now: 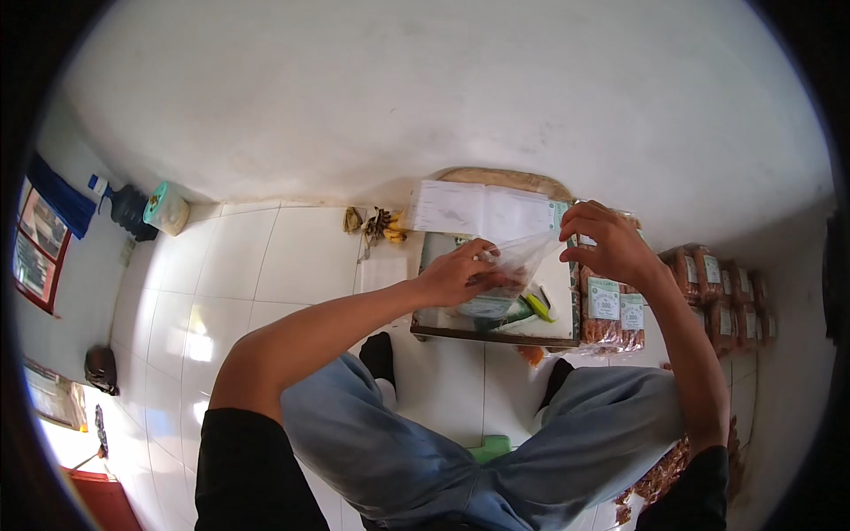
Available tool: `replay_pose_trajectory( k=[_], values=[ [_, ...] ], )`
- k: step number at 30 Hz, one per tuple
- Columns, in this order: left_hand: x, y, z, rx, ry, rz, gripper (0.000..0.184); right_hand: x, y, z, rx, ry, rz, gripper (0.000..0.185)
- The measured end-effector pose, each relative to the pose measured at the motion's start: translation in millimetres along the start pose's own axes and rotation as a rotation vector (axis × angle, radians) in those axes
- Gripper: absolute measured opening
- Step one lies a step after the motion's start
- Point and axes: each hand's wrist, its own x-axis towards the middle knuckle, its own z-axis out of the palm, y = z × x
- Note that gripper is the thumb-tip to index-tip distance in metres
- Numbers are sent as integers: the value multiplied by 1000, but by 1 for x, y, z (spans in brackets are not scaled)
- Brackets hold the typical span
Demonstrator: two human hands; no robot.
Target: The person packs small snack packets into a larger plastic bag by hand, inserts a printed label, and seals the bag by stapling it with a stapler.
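Observation:
A clear plastic bag (524, 258) is stretched between my two hands above a low table (432, 257). My left hand (462, 273) is closed on the bag's left side, its fingers partly hidden by the film. At the bag's upper right corner, my right hand (606, 241) has its fingers curled in against the edge; the exact grip is hard to make out. Below the bag, a bright green tool (540, 306), perhaps a stapler or cutter, lies on the tabletop. White paper sheets (482, 209) are spread along the table's far side.
Filled, labelled bags of brown food (604, 305) lie at the table's right, with several more stacked (722, 288) by the wall. Bananas (387, 226) sit on the floor to the left. Loose brown pieces (655, 478) are beside my right leg. A green object (491, 448) is between my legs.

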Motion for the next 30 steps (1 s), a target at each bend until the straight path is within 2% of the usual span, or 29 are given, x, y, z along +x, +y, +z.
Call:
replay_pose_trajectory(
  k=[2, 4, 8, 11, 13, 19, 22, 26, 29, 30],
  values=[
    [-1, -1, 1, 53, 21, 39, 38, 2, -4, -5, -17, -26, 33, 22],
    [-2, 5, -1, 35, -51, -27, 34, 3, -7, -8, -80, -91, 80, 20],
    [-2, 3, 2, 35, 7, 5, 38, 3, -8, -1, -2, -54, 40, 17],
    [-3, 4, 0, 66, -58, -27, 36, 3, -15, -2, -50, -87, 50, 13],
    [-3, 3, 3, 114, 13, 27, 35, 5, -18, -10, -149, -122, 108, 9],
    [-3, 3, 3, 78, -29, 21, 34, 6, -17, -6, -33, -88, -8, 5],
    [-2, 1, 3, 74, -31, 25, 33, 8, -13, -1, -192, -79, -127, 6],
    [-1, 2, 4, 86, -7, 34, 30, 14, -24, -14, -198, -41, -126, 6],
    [2, 3, 6, 60, -7, 52, 33, 14, -24, -12, -147, -85, -38, 10],
    [1, 4, 6, 55, -3, 59, 35, 12, -18, -10, -19, -63, 31, 20]
  ],
)
